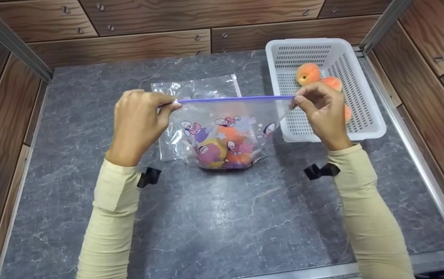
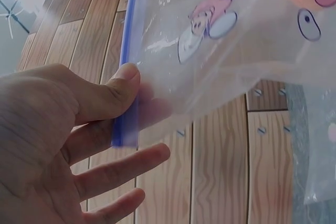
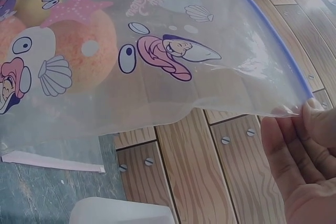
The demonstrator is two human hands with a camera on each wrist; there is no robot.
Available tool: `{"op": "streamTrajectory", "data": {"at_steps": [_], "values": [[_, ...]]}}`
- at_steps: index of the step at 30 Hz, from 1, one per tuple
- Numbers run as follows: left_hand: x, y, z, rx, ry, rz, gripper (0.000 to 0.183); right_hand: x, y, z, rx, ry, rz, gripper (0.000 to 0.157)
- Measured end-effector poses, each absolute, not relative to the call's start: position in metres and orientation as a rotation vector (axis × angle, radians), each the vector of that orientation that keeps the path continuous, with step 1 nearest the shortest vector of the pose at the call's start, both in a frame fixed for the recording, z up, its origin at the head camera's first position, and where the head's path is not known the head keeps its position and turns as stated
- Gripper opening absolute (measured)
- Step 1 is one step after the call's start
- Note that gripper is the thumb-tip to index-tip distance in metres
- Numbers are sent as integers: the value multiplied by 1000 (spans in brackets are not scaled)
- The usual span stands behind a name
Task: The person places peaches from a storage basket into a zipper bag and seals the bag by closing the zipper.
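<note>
A clear zip bag (image 1: 222,131) with cartoon prints and a purple zip strip (image 1: 237,99) hangs stretched between both hands, with orange and yellow round fruit inside its lower part. My left hand (image 1: 138,122) pinches the strip's left end between thumb and forefinger; in the left wrist view the other fingers (image 2: 123,166) are spread away from it. At the opposite end, my right hand (image 1: 324,114) pinches the top corner with thumb and fingertips, as the right wrist view shows. The zip looks pressed together along its length, though I cannot tell for sure.
Behind the zip bag, a second clear bag (image 1: 198,83) with a pale strip lies flat on the grey marbled table (image 1: 214,221). A white slotted basket (image 1: 373,128) holding several peaches (image 1: 308,73) stands at the back right, partly behind my right hand. Wood-patterned panels enclose the table.
</note>
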State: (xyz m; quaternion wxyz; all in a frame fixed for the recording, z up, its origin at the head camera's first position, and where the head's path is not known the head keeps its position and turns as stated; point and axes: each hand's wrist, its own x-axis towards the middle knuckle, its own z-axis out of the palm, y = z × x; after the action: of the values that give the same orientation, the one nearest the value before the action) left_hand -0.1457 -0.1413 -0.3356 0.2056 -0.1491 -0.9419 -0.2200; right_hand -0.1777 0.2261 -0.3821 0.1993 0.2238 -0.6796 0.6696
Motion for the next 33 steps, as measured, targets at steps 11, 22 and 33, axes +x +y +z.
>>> {"op": "streamTrajectory", "data": {"at_steps": [11,22,33], "values": [[-143,-151,-340,-390,-2572,-639,18,-178,226,-380,603,-1912,1895,5],[-143,-152,-345,-377,-2544,-658,19,-177,227,-347,666,-2136,1751,14],[-142,-155,-349,-368,-2512,-708,20,-185,160,-316,1025,-2483,835,56]]}}
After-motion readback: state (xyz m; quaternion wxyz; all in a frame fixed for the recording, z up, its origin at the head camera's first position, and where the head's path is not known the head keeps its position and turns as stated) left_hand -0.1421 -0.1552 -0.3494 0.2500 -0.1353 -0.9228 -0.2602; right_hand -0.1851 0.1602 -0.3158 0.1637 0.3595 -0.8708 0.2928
